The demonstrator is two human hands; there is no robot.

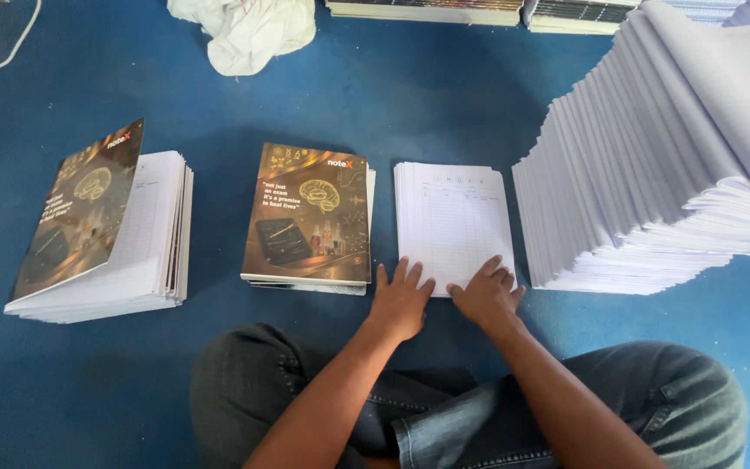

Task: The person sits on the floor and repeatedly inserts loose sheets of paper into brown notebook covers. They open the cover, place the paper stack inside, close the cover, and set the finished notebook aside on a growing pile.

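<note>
1. Paper first: a small stack of ruled white sheets [454, 221] lies flat on the blue floor [444, 95], straight ahead of the seated person, its long axis running away from the knees and its near short edge under both hands.
2. Left hand [399, 300] rests palm down on the near left corner of that stack, fingers [403, 271] spread and pointing away from the body; nothing is pinched that I can see.
3. Right hand [485, 295] sits on the near right part of the same edge, its fingers angled up and to the right, loosely spread and flat on the top sheet. The two hands are almost touching, and both are equally near the stack.
4. Just beside the stack on the person's left lies a pile of dark covered notebooks [308, 217], apart from the sheets by a thin strip of floor.
5. Farther left, well apart, another notebook pile [101, 234] has its top cover lifted.
6. To the right, a tall fanned heap of folded white sheets [661, 165] stands near the stack.
7. Beyond, a crumpled white cloth [245, 30] lies on the floor.
</note>
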